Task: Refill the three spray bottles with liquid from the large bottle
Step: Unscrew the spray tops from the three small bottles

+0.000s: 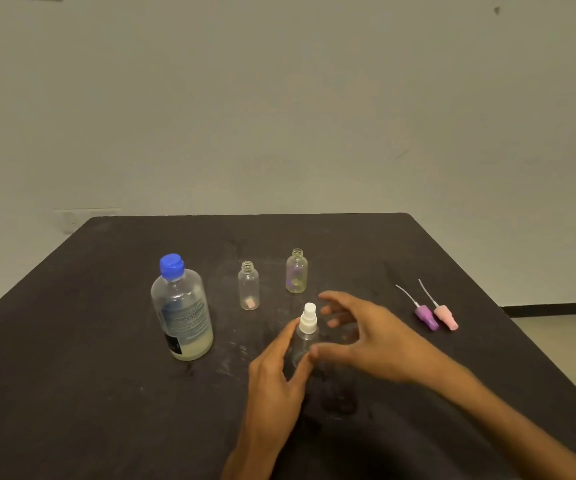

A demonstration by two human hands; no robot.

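The dark table carries everything, and judging by how things lie the task is in its opening stage: no pouring seems to have begun. The large bottle, the biggest thing, stands upright at about nine o'clock from the hands, its blue cap on and only a shallow layer of pale cloudy liquid at its bottom. Two small spray bottles stand open-necked and look empty: one at eleven o'clock from the hands, the other at twelve. The third spray bottle, clear and seemingly empty, stands between the hands with its white sprayer on. The left hand has its fingers wrapped round that bottle's body; the right hand has its fingers spread wide beside the sprayer, its thumb at the bottle's side, gripping nothing firmly. Smallest, the purple sprayer and pink sprayer lie side by side at three o'clock. Left to do: uncap, pour three times, refit.
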